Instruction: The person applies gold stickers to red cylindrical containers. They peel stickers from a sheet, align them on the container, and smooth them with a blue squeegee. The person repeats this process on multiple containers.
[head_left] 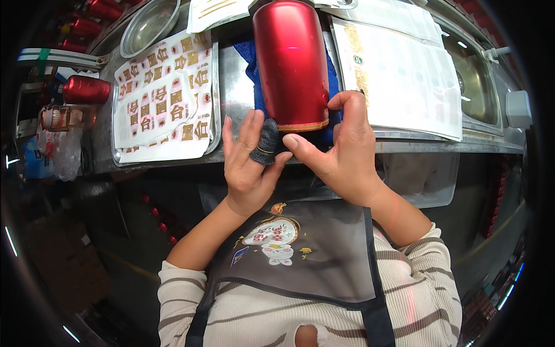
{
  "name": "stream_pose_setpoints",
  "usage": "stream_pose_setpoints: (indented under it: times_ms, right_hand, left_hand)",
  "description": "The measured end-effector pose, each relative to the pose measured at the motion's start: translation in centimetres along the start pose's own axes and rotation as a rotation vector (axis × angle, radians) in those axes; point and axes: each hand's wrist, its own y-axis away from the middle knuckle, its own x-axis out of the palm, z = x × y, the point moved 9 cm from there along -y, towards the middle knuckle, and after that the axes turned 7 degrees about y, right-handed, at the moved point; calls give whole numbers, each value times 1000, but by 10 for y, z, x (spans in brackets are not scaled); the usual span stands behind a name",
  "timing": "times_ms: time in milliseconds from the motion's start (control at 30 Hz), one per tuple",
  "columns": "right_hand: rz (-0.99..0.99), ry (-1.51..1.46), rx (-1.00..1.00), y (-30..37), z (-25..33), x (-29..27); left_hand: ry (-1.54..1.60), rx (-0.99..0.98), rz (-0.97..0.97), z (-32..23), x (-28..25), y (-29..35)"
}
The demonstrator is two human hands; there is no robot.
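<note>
The red bottle [293, 63] points lengthwise away from the worktop's [234, 87] near edge, left hand [245, 176] loosely open, seemingly empty, right hand [355, 151] nearer, half-curled by its near end, grip unclear.

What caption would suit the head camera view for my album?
Left hand, with a dark finger cover, and right hand at the near end of a glossy red vessel.

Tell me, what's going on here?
Someone in an apron is handling a red bottle. The right hand is at its near right edge; the left hand, with a dark finger cover, is open by the near left corner, possibly not touching. Blue cloth shows beside the bottle. Patterned paper lies in a tray to the left, white sheets to the right.
</note>
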Motion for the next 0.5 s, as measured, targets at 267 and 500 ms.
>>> stream_pose_setpoints:
  times_ms: [267, 500]
  right_hand:
    - [-16, -73, 36, -2, -6, 1]
    - [-77, -100, -60, -1, -8, -1]
  left_hand:
    - [-59, 70, 14, -9, 1, -5]
    - [-87, 88, 38, -16, 2, -14]
